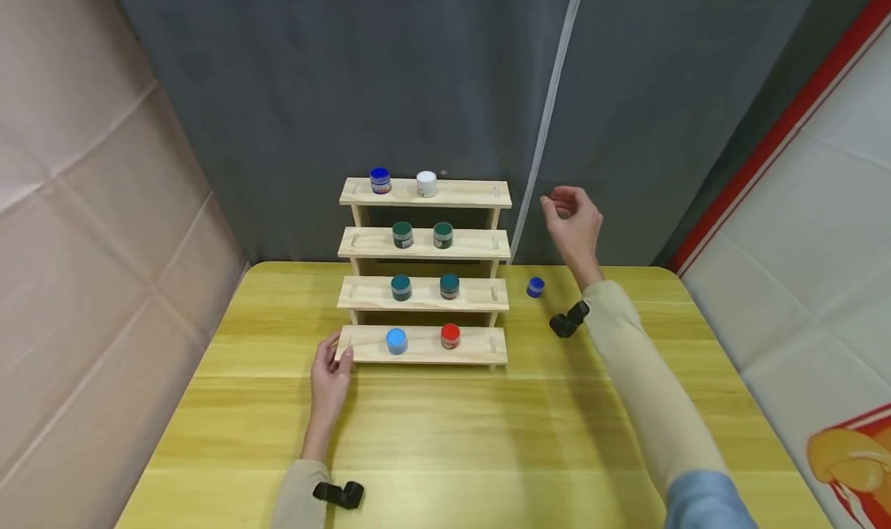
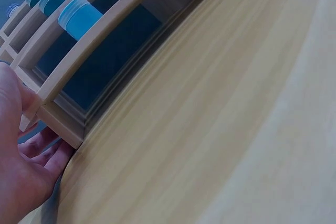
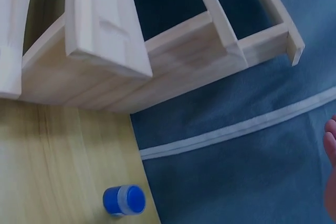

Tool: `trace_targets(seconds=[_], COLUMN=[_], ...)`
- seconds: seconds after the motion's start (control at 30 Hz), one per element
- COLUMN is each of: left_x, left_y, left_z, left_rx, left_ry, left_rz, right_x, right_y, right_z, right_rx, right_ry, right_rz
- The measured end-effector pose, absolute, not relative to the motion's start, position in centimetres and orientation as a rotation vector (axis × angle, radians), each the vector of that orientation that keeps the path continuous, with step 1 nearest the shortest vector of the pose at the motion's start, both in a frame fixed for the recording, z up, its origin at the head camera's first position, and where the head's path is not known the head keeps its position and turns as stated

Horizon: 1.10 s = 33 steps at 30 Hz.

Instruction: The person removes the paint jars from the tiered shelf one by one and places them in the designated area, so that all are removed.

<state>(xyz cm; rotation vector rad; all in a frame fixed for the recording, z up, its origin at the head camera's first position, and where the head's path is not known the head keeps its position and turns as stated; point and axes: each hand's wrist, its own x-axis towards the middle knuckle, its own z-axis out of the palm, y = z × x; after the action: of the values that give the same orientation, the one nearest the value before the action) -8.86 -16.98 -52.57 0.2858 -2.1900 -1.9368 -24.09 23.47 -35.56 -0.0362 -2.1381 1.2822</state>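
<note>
A four-step wooden display rack (image 1: 423, 243) stands at the back of the table with two small paint jars on each step. My left hand (image 1: 330, 382) grips the left end of its lowest step, thumb on top and fingers round the side (image 2: 47, 153). On that step sit a light blue jar (image 1: 397, 341) and a red jar (image 1: 450, 336). To the right of the rack, my right hand (image 1: 576, 223) is raised in the air, its fingers loosely bent with nothing visible in them. Below it a dark blue jar (image 1: 535, 287) stands on the table (image 3: 58, 166).
Two teal jars (image 1: 401, 287) stand on the second step up, two green jars (image 1: 402, 234) above them. On the top step are a blue jar (image 1: 380, 180) and a white jar (image 1: 427, 183). A grey curtain (image 1: 313, 88) hangs close behind the rack.
</note>
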Motion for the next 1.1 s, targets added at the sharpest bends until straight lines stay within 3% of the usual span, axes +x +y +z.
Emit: trace_targets(seconds=[1.1], left_x=[-8.8], left_y=[-17.3], left_z=[-52.5], left_rx=[0.327], left_ry=[-2.238], left_rz=[-1.943], right_x=[-26.7], right_y=[15.3], right_z=[-32.2], right_rx=[0.135], right_ry=[-2.204], right_rz=[1.457])
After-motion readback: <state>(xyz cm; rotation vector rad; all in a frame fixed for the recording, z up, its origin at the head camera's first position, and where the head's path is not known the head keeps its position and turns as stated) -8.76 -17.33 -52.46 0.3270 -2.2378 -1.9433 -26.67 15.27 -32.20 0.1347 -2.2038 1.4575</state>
